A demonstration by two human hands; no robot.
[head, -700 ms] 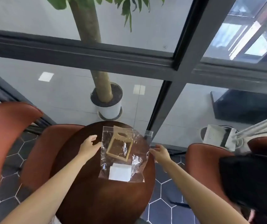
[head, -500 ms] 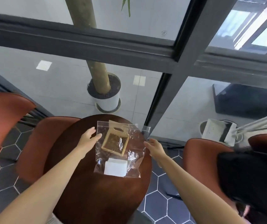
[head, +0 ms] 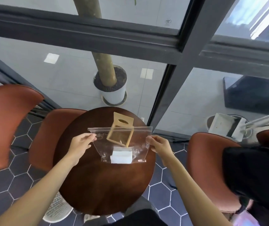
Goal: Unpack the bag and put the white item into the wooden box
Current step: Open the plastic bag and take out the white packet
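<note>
1. A clear plastic bag is held over a round dark wooden bench, its top edge stretched level between two hands.
2. The left hand pinches the bag's upper left side, its fingers clamped on the plastic.
3. The right hand pinches the upper right side, fingers likewise closed on the plastic.
4. A wooden box sits tilted in the bag, its slotted lid poking above the opening.
5. A white item lies at the bag's bottom, below the box.
6. Brown chairs flank the bench.
</note>
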